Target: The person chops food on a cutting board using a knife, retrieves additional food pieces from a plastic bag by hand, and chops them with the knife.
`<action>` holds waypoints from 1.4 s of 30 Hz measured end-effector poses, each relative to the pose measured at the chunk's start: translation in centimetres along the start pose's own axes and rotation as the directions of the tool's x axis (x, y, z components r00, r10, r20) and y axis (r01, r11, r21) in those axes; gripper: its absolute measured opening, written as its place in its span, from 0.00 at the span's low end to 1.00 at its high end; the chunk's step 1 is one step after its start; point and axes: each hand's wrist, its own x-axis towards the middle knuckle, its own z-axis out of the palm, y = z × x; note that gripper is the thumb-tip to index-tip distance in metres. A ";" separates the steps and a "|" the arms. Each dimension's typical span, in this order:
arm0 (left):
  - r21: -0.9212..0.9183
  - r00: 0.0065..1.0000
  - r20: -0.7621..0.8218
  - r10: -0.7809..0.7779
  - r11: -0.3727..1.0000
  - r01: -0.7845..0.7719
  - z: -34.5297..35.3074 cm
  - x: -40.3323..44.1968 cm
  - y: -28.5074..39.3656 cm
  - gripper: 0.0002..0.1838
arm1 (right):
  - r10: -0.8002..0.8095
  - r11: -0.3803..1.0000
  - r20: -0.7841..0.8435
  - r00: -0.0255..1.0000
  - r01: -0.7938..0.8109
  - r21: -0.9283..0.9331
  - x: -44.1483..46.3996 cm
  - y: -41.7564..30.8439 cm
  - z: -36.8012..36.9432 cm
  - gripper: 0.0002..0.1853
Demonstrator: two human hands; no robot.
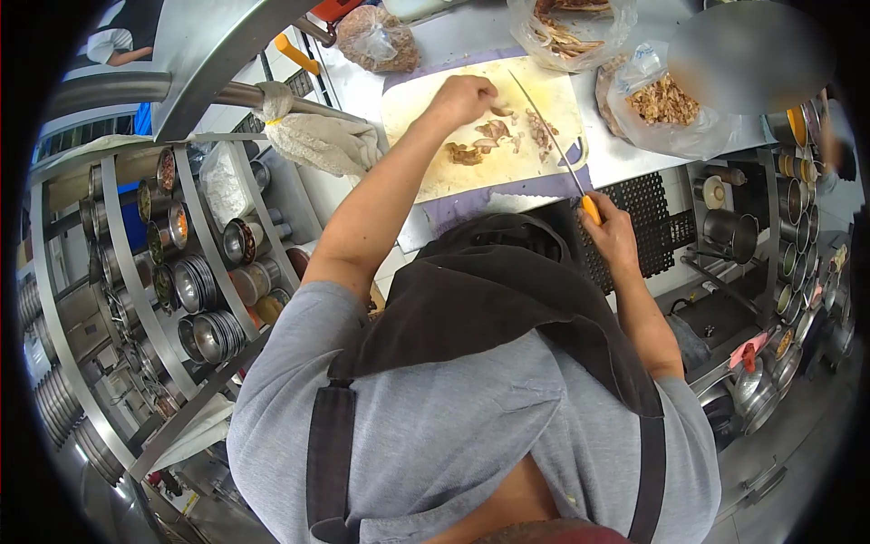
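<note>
My right hand [614, 236] is wrapped around the orange handle of a long kitchen knife [551, 129]. Its thin blade points away from me across the right part of a pale cutting board [412, 131]. Over the board's upper middle, my left hand [467, 100] is closed, fingers curled downward beside a small piece of meat [501, 111]. What its fingertips hold, if anything, is hidden. Larger meat slices [492, 131] and a browned piece [465, 155] lie below that hand. Small chopped bits [542, 136] are scattered along the blade.
Behind the board is a bag of meat strips [573, 41]; on the right, a plastic-lined container holds chopped meat [664, 102]. A tied bag [376, 38] stands back left. A cloth [322, 140] hangs on a rail. Shelves of metal bowls [208, 337] line the left.
</note>
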 end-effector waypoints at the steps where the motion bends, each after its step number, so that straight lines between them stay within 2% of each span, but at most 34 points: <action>1: -0.040 0.991 0.136 -0.017 0.999 0.023 0.0 -0.4 0.8 0.11 | 0.001 1.000 0.001 1.000 -0.001 0.001 0.2 -0.3 0.2 0.20; 2: -0.039 0.991 0.136 -0.018 0.999 0.024 0.4 -0.8 0.8 0.11 | 0.023 1.000 0.001 1.000 -0.023 0.009 0.4 -0.6 0.4 0.20; 4: 0.202 0.950 0.083 0.302 0.928 -0.313 1.0 -1.3 0.7 0.11 | 0.043 0.999 -0.003 0.999 -0.043 0.019 1.1 -1.3 0.7 0.20; 8: 0.110 0.913 0.289 0.290 0.937 -0.332 -0.6 -1.3 1.2 0.17 | 0.114 0.993 0.028 0.993 -0.115 0.039 1.5 -3.0 0.6 0.21; 12: 0.222 0.880 0.277 0.386 0.865 -0.450 0.0 -3.0 0.9 0.23 | 0.105 0.992 0.019 0.994 -0.106 0.072 1.9 -2.9 1.0 0.21; 14: 0.348 0.869 0.236 0.436 0.797 -0.494 0.4 -3.9 0.9 0.26 | 0.101 0.992 0.019 0.995 -0.103 0.069 2.0 -2.5 1.3 0.21; 18: 0.295 0.887 0.195 0.418 0.838 -0.459 1.2 -4.1 0.8 0.25 | 0.145 0.987 0.071 0.987 -0.149 0.052 2.1 -3.0 1.0 0.21; 21: 0.253 0.926 0.138 0.352 0.891 -0.377 2.2 -4.1 0.7 0.25 | 0.122 0.991 0.057 0.991 -0.125 0.046 2.1 -2.7 1.4 0.22; 23: 0.262 0.930 -0.046 0.365 0.903 -0.341 3.3 -4.1 0.6 0.21 | 0.071 0.996 0.027 0.997 -0.073 0.048 2.0 -2.2 1.9 0.21; 24: 0.261 0.930 -0.046 0.365 0.903 -0.342 3.8 -4.2 0.7 0.21 | 0.020 0.998 -0.005 1.000 -0.020 0.051 2.0 -2.1 2.0 0.20; 26: 0.228 0.953 -0.158 0.258 0.949 -0.220 5.0 -4.5 0.9 0.18 | 0.019 0.999 0.003 1.000 -0.019 0.047 2.1 -2.2 2.0 0.20; 30: 0.168 0.958 -0.197 0.209 0.970 -0.177 6.2 -6.2 2.4 0.18 | 0.072 0.997 0.054 0.996 -0.074 0.037 2.4 -2.7 2.3 0.22; 33: 0.177 0.968 -0.126 0.215 0.965 -0.191 5.8 -6.5 2.7 0.20 | 0.078 0.997 0.086 0.993 -0.079 -0.001 2.6 -4.0 2.2 0.21; 36: 0.170 0.947 -0.202 0.248 0.962 -0.215 5.2 -6.0 2.5 0.15 | 0.104 0.994 0.119 0.987 -0.107 0.024 2.9 -4.1 2.5 0.21; 39: 0.060 0.980 -0.110 0.164 0.986 -0.158 4.9 -5.4 2.4 0.11 | 0.148 0.989 0.147 0.978 -0.148 -0.011 3.2 -4.6 2.5 0.21; 41: 0.073 0.939 -0.220 0.264 0.964 -0.254 5.9 -5.0 1.7 0.07 | 0.113 0.994 0.139 0.984 -0.113 -0.012 3.6 -4.2 2.8 0.21; 42: 0.070 0.940 -0.218 0.263 0.965 -0.254 5.8 -5.0 1.8 0.07 | 0.078 0.997 0.129 0.989 -0.077 -0.012 3.7 -4.3 2.8 0.21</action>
